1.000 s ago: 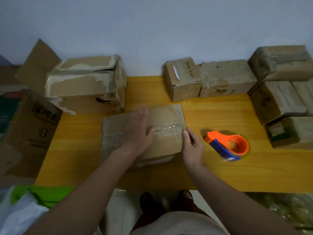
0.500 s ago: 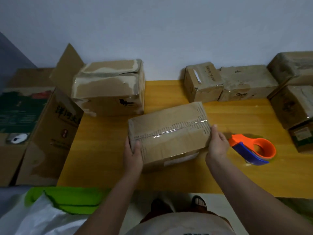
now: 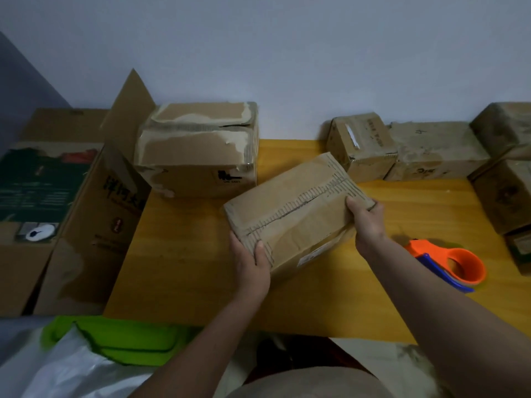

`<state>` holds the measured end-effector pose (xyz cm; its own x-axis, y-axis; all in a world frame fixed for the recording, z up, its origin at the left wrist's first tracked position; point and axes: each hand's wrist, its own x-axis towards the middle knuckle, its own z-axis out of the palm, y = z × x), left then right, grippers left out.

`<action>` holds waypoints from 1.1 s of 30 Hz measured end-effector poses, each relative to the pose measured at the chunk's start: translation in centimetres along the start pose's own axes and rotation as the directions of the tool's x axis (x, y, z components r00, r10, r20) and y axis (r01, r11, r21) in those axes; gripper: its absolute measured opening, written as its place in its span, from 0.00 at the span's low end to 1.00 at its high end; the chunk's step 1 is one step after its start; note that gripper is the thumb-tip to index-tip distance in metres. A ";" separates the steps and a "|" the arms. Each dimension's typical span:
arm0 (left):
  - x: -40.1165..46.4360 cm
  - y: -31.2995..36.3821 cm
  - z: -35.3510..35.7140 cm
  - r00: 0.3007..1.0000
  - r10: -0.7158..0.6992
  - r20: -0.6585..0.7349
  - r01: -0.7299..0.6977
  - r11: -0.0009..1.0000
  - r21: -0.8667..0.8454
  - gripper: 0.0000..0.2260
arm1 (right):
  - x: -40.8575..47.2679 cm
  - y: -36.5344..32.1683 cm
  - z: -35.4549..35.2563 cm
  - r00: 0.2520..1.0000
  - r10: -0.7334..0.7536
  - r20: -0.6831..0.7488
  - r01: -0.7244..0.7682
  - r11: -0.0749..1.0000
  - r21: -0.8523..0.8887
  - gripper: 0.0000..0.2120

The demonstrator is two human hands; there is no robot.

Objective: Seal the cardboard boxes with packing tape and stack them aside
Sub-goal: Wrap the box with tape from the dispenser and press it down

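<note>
A brown cardboard box (image 3: pixel 293 208) with clear tape along its top seam is tilted, its left end toward me, above the yellow table (image 3: pixel 184 254). My left hand (image 3: pixel 253 262) grips its near left corner, thumb on top. My right hand (image 3: pixel 366 219) grips its right end with fingers curled over the top edge. An orange and blue tape dispenser (image 3: pixel 451 262) lies on the table to the right of my right forearm.
A larger worn box (image 3: pixel 198 150) stands at the table's back left. Several taped boxes (image 3: pixel 431 150) line the back right and right edge. An open carton (image 3: pixel 92 225) stands on the floor to the left. A green bag (image 3: pixel 123 340) and white plastic lie below.
My left hand left the box top and took its left corner. Both hands lifted the box off the table, turned it and moved it left. The view shifted left.
</note>
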<state>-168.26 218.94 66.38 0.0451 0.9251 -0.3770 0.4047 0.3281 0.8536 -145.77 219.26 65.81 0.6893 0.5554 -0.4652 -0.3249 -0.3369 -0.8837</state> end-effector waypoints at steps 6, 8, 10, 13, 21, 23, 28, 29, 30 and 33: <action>0.7 0.4 0.3 0.999 -0.045 0.027 0.045 0.999 -0.020 0.37 | 0.5 -1.5 2.3 0.979 -0.064 0.193 0.069 0.997 -0.020 0.29; 2.2 1.2 -0.3 0.998 -0.059 -0.015 0.060 0.998 0.032 0.43 | 0.1 -1.7 3.3 0.955 -0.082 0.285 0.111 0.990 -0.086 0.29; 4.0 2.1 -0.8 0.999 -0.022 -0.050 0.029 0.989 0.142 0.54 | -0.1 -1.6 4.1 0.937 -0.084 0.339 0.139 0.980 -0.139 0.31; 6.1 3.5 -0.6 0.994 0.077 0.082 -0.095 0.963 0.254 0.55 | 0.4 -1.1 4.6 0.924 -0.101 0.369 0.192 0.957 -0.217 0.37; 10.4 7.9 3.7 0.996 0.092 -0.014 -0.074 0.878 0.473 0.53 | 4.1 -4.2 3.7 0.757 -0.091 0.647 0.395 0.852 -0.343 0.60; 11.4 9.0 4.5 0.993 0.107 -0.041 -0.072 0.860 0.505 0.53 | 5.6 -4.9 3.4 0.721 -0.041 0.692 0.498 0.726 -0.475 0.60; 13.2 11.0 6.3 0.988 0.133 -0.078 -0.061 0.802 0.595 0.49 | 8.7 -7.0 3.5 0.725 -0.096 0.682 0.598 0.578 -0.555 0.47; 13.5 11.2 6.6 0.985 0.145 -0.093 -0.058 0.786 0.616 0.49 | 9.0 -7.3 3.6 0.722 -0.099 0.684 0.605 0.569 -0.557 0.46; 13.7 11.3 6.8 0.982 0.156 -0.105 -0.055 0.773 0.632 0.49 | 9.4 -7.4 3.6 0.724 -0.095 0.683 0.607 0.558 -0.566 0.45; 14.3 11.5 7.2 0.982 0.154 -0.107 -0.051 0.767 0.640 0.50 | 9.8 -7.5 3.4 0.724 -0.097 0.683 0.621 0.523 -0.584 0.43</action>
<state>-156.42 234.56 68.24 0.0089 0.9798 -0.1999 0.8923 0.0825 0.4438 -138.79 229.86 67.72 0.0881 0.9542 -0.2859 0.6362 -0.2748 -0.7209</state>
